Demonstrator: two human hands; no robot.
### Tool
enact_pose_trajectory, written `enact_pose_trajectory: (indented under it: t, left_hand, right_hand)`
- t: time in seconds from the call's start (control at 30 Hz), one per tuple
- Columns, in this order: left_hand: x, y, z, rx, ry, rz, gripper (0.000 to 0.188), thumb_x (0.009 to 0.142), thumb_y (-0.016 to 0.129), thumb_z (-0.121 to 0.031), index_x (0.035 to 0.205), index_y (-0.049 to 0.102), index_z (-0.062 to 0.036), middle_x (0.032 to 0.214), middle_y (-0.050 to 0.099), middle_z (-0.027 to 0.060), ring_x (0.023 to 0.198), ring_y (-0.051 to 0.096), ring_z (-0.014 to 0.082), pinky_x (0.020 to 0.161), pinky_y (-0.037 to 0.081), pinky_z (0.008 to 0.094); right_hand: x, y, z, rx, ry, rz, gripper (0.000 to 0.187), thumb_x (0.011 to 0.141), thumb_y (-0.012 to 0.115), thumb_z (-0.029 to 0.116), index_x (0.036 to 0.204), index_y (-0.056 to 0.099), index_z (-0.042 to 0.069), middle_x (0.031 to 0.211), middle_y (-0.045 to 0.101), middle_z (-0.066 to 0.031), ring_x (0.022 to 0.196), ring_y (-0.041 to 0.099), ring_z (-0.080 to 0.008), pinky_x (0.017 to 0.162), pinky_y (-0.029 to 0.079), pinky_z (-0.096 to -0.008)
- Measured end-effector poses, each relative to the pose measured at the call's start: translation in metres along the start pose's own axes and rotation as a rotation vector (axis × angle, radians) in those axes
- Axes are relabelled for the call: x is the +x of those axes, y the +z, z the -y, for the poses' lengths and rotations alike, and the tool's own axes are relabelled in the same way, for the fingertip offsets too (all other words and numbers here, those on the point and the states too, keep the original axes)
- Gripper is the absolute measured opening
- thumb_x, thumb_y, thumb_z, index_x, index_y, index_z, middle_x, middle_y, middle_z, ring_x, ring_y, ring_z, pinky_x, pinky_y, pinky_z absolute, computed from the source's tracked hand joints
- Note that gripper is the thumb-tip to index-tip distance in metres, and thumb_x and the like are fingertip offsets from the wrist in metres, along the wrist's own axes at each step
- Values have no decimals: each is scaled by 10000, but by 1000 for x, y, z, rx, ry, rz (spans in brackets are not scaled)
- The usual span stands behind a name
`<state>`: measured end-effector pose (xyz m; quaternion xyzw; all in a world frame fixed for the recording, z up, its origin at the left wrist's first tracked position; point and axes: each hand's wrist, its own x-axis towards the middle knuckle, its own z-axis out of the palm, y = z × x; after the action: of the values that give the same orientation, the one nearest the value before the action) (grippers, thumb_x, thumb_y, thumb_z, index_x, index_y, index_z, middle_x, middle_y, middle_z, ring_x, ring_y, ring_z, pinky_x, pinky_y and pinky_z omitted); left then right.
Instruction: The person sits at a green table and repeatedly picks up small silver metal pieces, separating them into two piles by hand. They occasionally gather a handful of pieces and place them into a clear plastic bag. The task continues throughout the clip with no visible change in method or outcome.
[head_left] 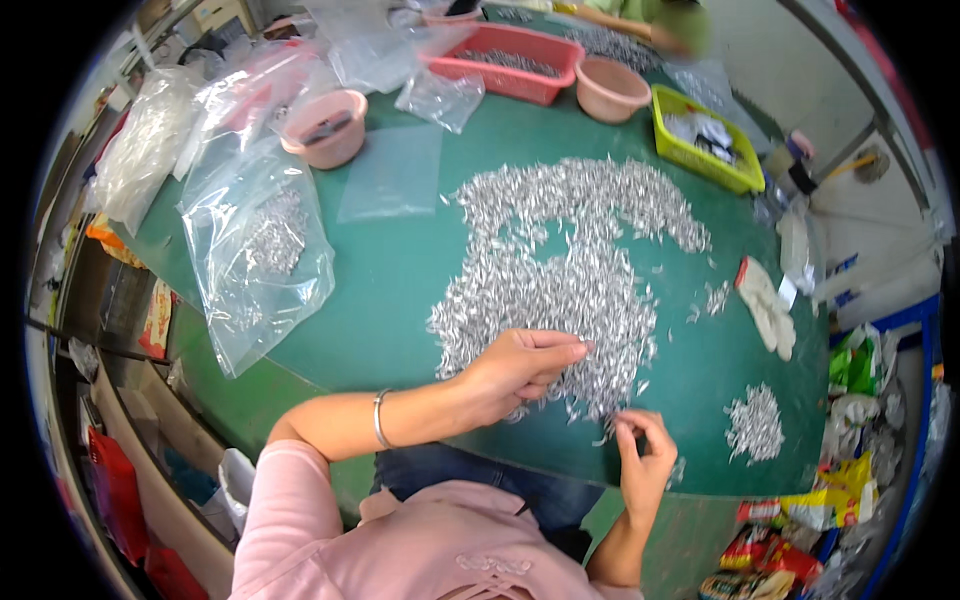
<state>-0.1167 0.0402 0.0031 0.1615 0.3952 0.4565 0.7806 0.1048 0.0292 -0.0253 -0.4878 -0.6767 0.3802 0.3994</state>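
Small, slim silvery pieces point(545, 300) lie jumbled at all angles in a broad, shallow heap to the left of the white glove point(768, 312), thinning to gaps in places. A sparse cluster point(716, 298) lies just left of the glove; a small, compact pile point(755, 425) lies nearer the person than the glove.

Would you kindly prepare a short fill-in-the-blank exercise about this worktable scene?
1. A silver bracelet circles the worker's ____ wrist.
2. Many small silvery pieces lie spread on a ____ tabletop.
3. The glove lies toward the tabletop's ____ side.

Missing words: left; green; right.
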Motion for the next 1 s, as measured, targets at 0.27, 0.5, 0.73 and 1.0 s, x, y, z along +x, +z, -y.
enact_pose_trajectory:
  t: [0.27, 0.5, 0.73, 1.0]
  left_hand:
    - [160, -27, -215, 23, 744, -466, 184, 781, 636, -125, 651, 524, -58, 554, 419, -13, 392, 289, 71, 347, 205, 261]
    - [104, 20, -67, 197, 130, 75, 228, 897, 464, -88, 1078, 536, 32, 570, 294, -74, 461, 241, 26, 390, 183, 182]
    - [2, 23, -16, 120, -135, 24, 278, 915, 397, -79, 1145, 503, 36, 728, 462, -1, 516, 305, 39, 434, 274, 166]
    - [-8, 5, 37, -19, -183, 127, 237, 894, 423, -46, 1084, 543, 32, 832, 533, 43, 661, 437, 80, 566, 369, 198]
  right_hand:
    - [3, -4, -3, 45, 63, 12, 78, 789, 569, -32, 855, 612, -37, 815, 574, -43, 716, 486, -87, 650, 387, -208]
    - [8, -46, -34, -116, 55, -216, 69, 773, 594, 13, 830, 603, -24, 805, 593, -83, 718, 525, -145, 642, 414, -248]
    - [26, -50, -32, -333, -30, -182, 203, 719, 621, -27, 919, 627, 1, 870, 597, -104, 783, 524, -226, 718, 426, -298]
    - [39, -24, -43, -650, -191, -94, 118, 701, 654, 32, 813, 627, 57, 907, 555, -51, 829, 485, -234, 737, 333, -345]
